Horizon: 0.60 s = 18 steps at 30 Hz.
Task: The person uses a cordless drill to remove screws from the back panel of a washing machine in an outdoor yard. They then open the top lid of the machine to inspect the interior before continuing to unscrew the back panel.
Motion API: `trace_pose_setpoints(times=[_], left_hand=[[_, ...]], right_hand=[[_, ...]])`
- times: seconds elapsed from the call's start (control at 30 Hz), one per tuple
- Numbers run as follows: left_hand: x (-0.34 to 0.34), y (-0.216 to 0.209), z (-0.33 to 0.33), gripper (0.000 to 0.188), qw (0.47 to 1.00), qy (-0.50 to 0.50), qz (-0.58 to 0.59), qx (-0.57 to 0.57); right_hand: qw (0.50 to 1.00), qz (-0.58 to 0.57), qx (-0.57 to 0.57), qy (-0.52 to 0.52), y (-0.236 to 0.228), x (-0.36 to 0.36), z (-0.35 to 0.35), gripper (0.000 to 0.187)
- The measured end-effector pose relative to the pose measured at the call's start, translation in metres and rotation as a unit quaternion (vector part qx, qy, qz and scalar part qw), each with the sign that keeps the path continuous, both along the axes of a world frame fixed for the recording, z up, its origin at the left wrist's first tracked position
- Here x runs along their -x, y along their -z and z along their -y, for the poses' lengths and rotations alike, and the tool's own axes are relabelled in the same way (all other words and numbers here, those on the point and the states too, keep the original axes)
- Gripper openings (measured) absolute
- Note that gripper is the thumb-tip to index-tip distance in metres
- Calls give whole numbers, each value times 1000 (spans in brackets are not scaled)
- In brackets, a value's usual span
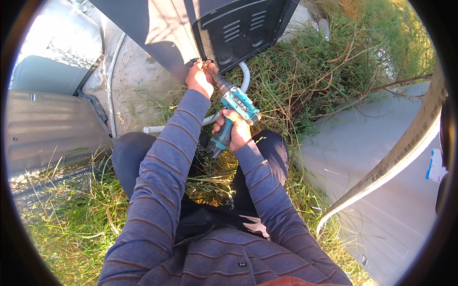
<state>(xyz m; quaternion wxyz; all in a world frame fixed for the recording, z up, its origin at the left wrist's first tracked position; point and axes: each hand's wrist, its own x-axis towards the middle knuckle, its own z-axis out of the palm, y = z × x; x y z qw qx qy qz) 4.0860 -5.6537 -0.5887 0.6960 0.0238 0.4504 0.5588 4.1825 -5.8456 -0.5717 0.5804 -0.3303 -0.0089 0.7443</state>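
Bright sunlight; glare whitens upper-left panel (62, 40), detail seemingly lost; edges bent.

The top (214, 245) is a knitted grey-blue, banded across the front with thin brown stripes. The same stripes ring both long sleeves (164, 159), which end in plain ribbed cuffs (194, 101) of grey-blue. A small round dark button (242, 264) sits on its front, and reddish cloth (298, 281) shows below. The trousers (132, 155) are dark, near black. Left hand (200, 82) and right hand (236, 131) are bare.
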Motion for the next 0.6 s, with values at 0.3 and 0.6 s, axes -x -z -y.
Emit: trace_pose_setpoints(times=[0.3, 0.6], left_hand=[[-2, 4, -2, 17, 1000, 0, -19, -22], [-4, 9, 4, 19, 999, 7, -4, -38]], right_hand=[[1000, 12, -1, -20, -3, -4, 1, 24], [999, -21, 13, -26, -16, -9, 6, 30]])
